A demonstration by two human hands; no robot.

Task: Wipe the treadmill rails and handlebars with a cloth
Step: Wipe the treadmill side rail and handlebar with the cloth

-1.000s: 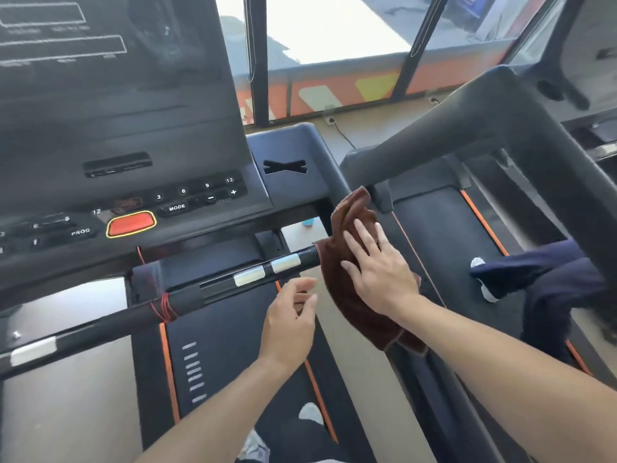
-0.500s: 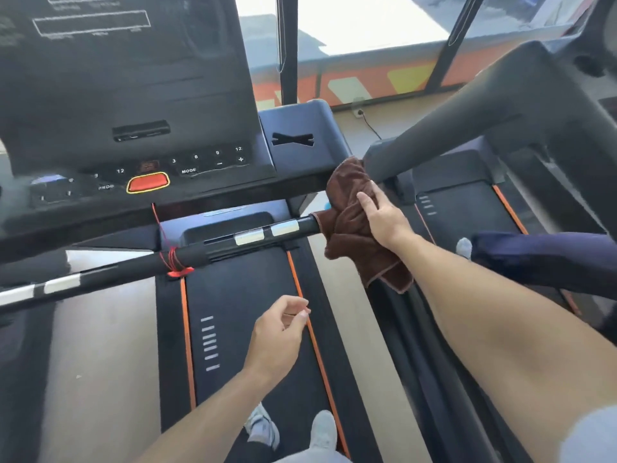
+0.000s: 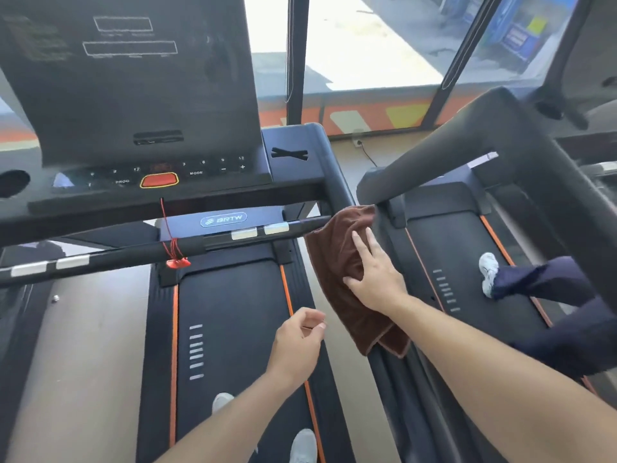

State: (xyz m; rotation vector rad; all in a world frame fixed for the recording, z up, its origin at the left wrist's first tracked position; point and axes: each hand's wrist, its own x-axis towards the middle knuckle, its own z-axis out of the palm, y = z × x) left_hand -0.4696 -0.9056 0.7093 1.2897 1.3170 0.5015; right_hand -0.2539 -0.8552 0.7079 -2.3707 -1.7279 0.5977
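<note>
Two hands apart: right hand (image 3: 374, 279) now flattened on cloth (image 3: 340, 262); left hand (image 3: 297, 345) loosely curled, empty.

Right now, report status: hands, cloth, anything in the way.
Right hand flat on brown terry cloth, pressing it over the black right side rail. Left hand loosely curled, holding nothing. Black front handlebar untouched; red safety cord wrapped around it.
</note>
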